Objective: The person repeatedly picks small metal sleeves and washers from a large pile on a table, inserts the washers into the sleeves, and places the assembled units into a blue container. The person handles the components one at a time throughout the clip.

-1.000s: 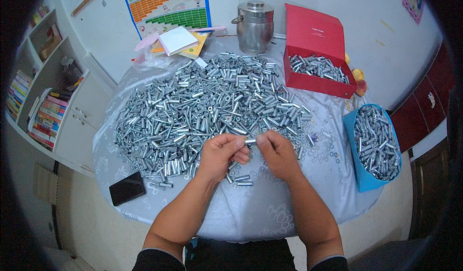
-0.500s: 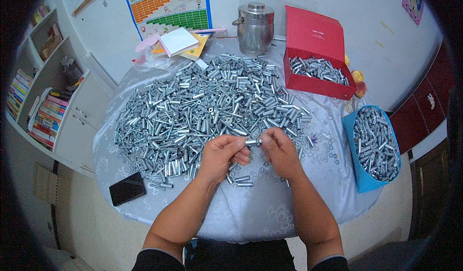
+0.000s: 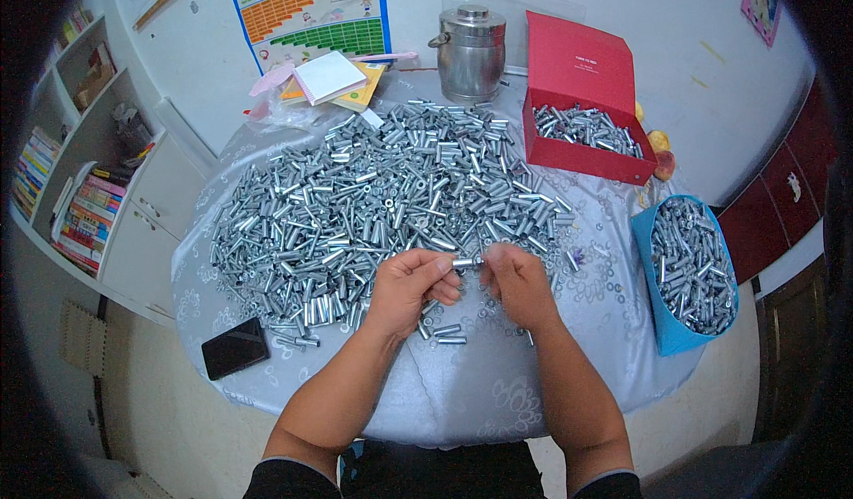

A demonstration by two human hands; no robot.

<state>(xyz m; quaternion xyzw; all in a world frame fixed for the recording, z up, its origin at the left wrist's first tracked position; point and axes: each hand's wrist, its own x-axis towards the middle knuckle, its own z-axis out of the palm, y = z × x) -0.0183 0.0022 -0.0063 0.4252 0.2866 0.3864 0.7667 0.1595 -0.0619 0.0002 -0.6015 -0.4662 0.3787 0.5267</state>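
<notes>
tube heap (image 3: 382,192) partly hidden behind left hand (image 3: 409,286); chart (image 3: 311,10) cropped above

White wall (image 3: 689,77) right across the far side, bright poster (image 3: 311,10) up on it; over on the left, a white bookcase (image 3: 131,261); right, a dark red cabinet (image 3: 761,204); pale floor (image 3: 169,388) beneath the cloth-covered table (image 3: 422,415).

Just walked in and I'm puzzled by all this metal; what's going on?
A person's left hand holds a small metal tube, with the right hand at its other end; whether that grips it is unclear. A heap of metal pieces lies on the table, and more fill the red box and blue bin.
</notes>
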